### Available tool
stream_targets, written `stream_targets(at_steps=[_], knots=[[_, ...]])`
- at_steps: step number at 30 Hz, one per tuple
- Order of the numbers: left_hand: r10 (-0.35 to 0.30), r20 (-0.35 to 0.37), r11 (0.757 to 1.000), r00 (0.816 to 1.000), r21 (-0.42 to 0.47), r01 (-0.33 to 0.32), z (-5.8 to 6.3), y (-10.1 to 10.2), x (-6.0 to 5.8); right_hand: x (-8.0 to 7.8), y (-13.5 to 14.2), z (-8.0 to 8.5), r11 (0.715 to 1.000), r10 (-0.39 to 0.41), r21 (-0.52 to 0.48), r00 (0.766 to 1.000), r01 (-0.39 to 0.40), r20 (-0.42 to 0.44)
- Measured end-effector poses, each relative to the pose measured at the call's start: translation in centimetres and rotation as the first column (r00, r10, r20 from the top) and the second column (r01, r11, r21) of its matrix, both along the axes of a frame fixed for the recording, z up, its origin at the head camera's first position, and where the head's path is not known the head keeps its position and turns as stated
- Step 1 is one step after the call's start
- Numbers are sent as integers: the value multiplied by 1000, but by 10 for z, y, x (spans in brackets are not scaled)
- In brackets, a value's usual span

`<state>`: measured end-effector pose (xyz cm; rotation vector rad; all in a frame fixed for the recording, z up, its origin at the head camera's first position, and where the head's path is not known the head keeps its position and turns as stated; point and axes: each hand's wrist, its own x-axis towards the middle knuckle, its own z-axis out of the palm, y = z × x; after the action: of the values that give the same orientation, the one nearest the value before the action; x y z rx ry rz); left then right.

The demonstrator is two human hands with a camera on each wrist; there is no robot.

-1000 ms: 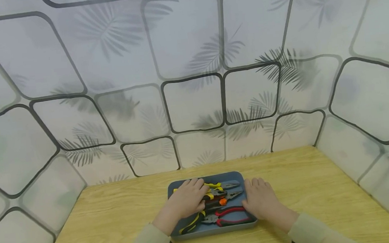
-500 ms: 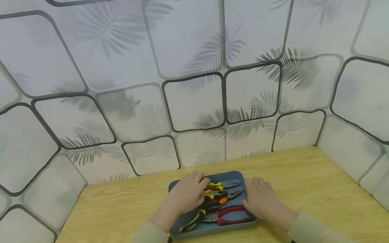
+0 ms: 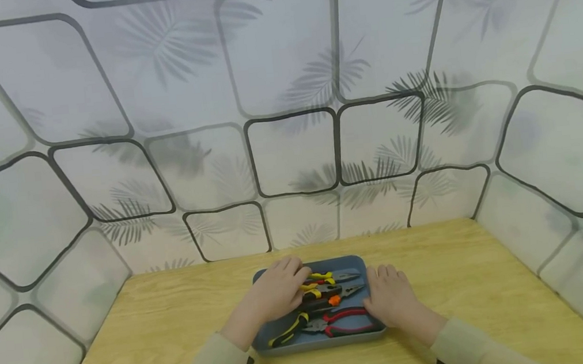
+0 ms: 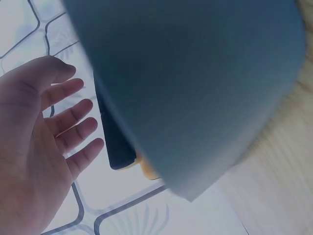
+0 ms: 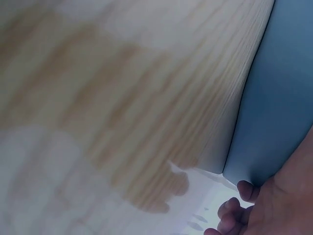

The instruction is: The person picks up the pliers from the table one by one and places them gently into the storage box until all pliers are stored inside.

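A blue-grey tray [image 3: 321, 346] holds several pliers. Yellow-handled long-nose pliers [image 3: 346, 276] lie at its back, with more yellow-and-black pliers [image 3: 327, 289] below them. An orange part [image 3: 335, 301] shows on a dark-handled tool. Red-and-black pliers [image 3: 315, 325] lie at the front, jaws leftward, beside a yellow-and-black handle [image 3: 290, 331]. My left hand [image 3: 277, 290] is over the tray's left side, hiding some handles. Its fingers are spread and loosely bent in the left wrist view, near a dark handle [image 4: 117, 142]. My right hand [image 3: 391, 296] rests against the tray's right side, fingers pointing forward.
The tray stands on a wood-grain table [image 3: 188, 312]. Patterned white walls [image 3: 294, 158] with dark outlines and leaf prints rise at the back and both sides. In the right wrist view, the tray's outer wall [image 5: 279, 98] stands beside the table surface [image 5: 122, 98].
My left hand has lifted back a little from the pliers, leaving more of the yellow handles visible. The right hand stays at the tray's side, and the pliers look unmoved.
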<state>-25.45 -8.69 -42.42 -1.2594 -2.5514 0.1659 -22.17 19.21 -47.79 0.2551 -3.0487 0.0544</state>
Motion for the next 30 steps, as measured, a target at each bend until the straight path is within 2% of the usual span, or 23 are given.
stream_targets(at_steps=[11,19,26,30], knots=[[30,7,999,1000,14,-30,-5,-11,4,1,0,1,1000,1,-15,1000,-1,2],[50,23,997,998,54,-51,-9,-29,6,3,0,2,1000,2,-20,1000,-2,-5],[46,-33,996,998,72,-43,-12,-44,9,1,0,2,1000,-2,-15,1000,3,12],[61,-32,997,998,57,-60,-11,-51,13,0,0,2,1000,-3,-7,1000,3,15]])
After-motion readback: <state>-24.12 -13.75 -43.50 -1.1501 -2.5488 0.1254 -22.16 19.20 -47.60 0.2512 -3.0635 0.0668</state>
